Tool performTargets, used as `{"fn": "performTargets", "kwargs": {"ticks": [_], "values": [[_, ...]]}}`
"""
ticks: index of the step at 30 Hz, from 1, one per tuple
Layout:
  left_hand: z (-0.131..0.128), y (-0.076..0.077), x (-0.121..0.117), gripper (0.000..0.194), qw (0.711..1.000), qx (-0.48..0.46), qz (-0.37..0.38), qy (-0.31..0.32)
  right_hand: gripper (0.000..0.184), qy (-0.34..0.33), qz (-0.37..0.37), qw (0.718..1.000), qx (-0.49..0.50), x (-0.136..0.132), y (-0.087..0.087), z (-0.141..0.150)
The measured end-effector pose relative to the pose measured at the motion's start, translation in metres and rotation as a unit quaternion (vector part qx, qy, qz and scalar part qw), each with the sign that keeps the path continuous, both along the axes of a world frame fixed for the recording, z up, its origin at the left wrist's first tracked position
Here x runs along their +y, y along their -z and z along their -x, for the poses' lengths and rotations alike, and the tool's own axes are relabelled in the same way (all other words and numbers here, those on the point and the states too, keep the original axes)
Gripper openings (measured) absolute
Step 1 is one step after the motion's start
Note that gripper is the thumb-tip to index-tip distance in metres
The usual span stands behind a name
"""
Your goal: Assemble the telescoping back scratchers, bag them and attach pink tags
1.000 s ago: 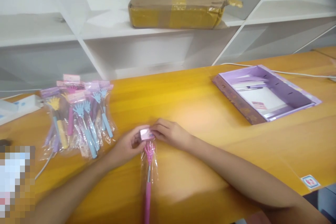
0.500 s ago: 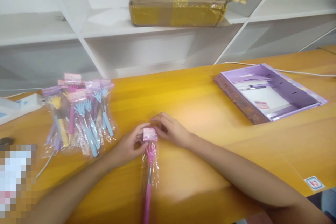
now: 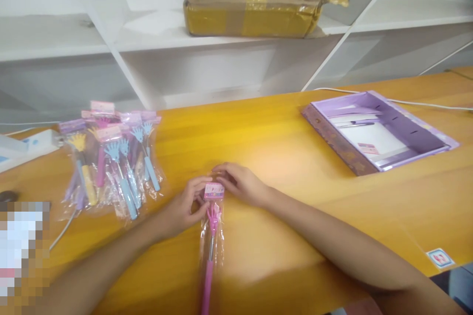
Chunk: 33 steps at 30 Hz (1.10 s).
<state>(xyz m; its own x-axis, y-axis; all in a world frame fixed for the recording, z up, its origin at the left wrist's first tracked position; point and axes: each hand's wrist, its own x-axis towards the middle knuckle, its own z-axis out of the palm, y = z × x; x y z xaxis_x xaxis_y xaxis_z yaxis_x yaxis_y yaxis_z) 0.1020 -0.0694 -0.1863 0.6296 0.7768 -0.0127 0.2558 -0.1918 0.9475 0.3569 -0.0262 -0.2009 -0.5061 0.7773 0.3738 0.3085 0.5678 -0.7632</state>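
Observation:
A pink back scratcher [image 3: 212, 221], with a hand-shaped head, metal shaft and pink handle, lies in a clear plastic bag [image 3: 220, 251] on the table in front of me. Folded over the bag's top is a pink and white label card [image 3: 214, 191]. My left hand [image 3: 190, 204] is closed on the bag's top left edge beside the card, its thumb near the scratcher's head. Bent fingers of my right hand [image 3: 244, 183] pinch the bag's top edge above the card. The handle's lower end runs out of view.
Bagged back scratchers [image 3: 114, 167] in several colours are piled at the left, near a white power strip [image 3: 40, 145]. An open purple box [image 3: 417, 130] with a pen [image 3: 356, 124] sits at the right. On the shelf behind is a taped cardboard parcel [image 3: 254, 10].
The label card has tilted so that its printed front now faces me more plainly. Both hands stay at the bag's top, almost unmoved.

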Motion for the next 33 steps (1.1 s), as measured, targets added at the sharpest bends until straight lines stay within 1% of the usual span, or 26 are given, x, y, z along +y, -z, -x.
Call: {"fn": "performTargets", "kwargs": {"ticks": [3, 6, 7, 10, 13, 15, 18, 21, 25, 29, 33], "values": [[0.0, -0.001, 0.001, 0.056, 1.0, -0.001, 0.003, -0.004, 0.022, 0.004, 0.053, 0.997, 0.051, 0.0, 0.0, 0.0], [-0.003, -0.006, 0.003, 0.057, 0.999, -0.008, 0.035, -0.018, 0.015, 0.001, 0.082, 0.993, 0.087, 0.0, -0.001, -0.001], [-0.003, -0.007, 0.004, 0.058, 0.999, -0.009, 0.043, -0.021, 0.013, 0.0, 0.082, 0.993, 0.085, 0.0, -0.002, -0.001], [-0.004, -0.008, 0.005, 0.061, 0.998, -0.009, 0.058, -0.025, 0.019, -0.008, 0.059, 0.996, 0.065, 0.001, -0.006, -0.002], [-0.004, -0.005, 0.005, 0.06, 0.997, -0.017, 0.067, -0.026, 0.026, -0.036, 0.019, 0.998, 0.054, 0.002, -0.013, -0.004], [-0.003, -0.003, 0.004, 0.06, 0.996, -0.022, 0.076, -0.028, 0.029, -0.051, 0.006, 0.998, 0.047, 0.002, -0.017, -0.005], [-0.003, -0.003, 0.004, 0.06, 0.996, -0.022, 0.075, -0.03, 0.02, -0.052, 0.021, 0.998, 0.04, 0.001, -0.02, -0.005], [-0.004, -0.005, 0.004, 0.06, 0.997, -0.013, 0.071, -0.026, 0.011, -0.057, 0.051, 0.996, 0.05, 0.001, -0.018, -0.004], [-0.004, -0.006, 0.004, 0.06, 0.997, -0.015, 0.071, -0.017, 0.012, -0.074, 0.068, 0.993, 0.059, 0.003, -0.015, -0.003], [-0.003, -0.004, 0.004, 0.063, 0.998, -0.018, 0.054, -0.012, 0.01, -0.092, 0.078, 0.991, 0.065, 0.004, -0.014, -0.005], [-0.003, -0.002, 0.005, 0.063, 0.999, -0.011, 0.034, -0.017, 0.016, -0.099, 0.095, 0.988, 0.076, 0.005, -0.013, -0.005]]}}
